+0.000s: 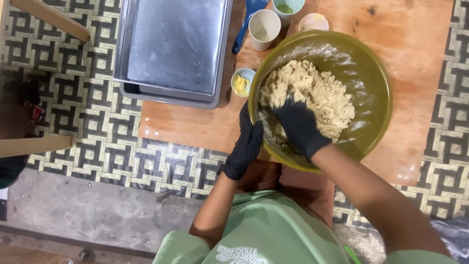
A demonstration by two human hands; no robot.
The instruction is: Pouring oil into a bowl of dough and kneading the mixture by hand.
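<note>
A large olive-green bowl (pixel 376 78) stands on a low wooden table (pixel 415 29) and holds a crumbly pale-brown dough (pixel 317 88). My right hand (pixel 299 128), in a black glove, is pressed into the near side of the dough, fingers curled into it. Wearing the same kind of black glove, my left hand (pixel 245 145) grips the bowl's outer wall on the left side. Flour dusts the bowl's inner wall.
Stacked metal baking trays (pixel 173 49) lie at the table's left. A small cup of yellow butter (pixel 241 83), a white cup (pixel 264 28), a green cup (pixel 287 7), a pale round lid (pixel 313 21) and a blue spatula (pixel 246 22) stand behind the bowl. A patterned mat (pixel 88 107) covers the floor.
</note>
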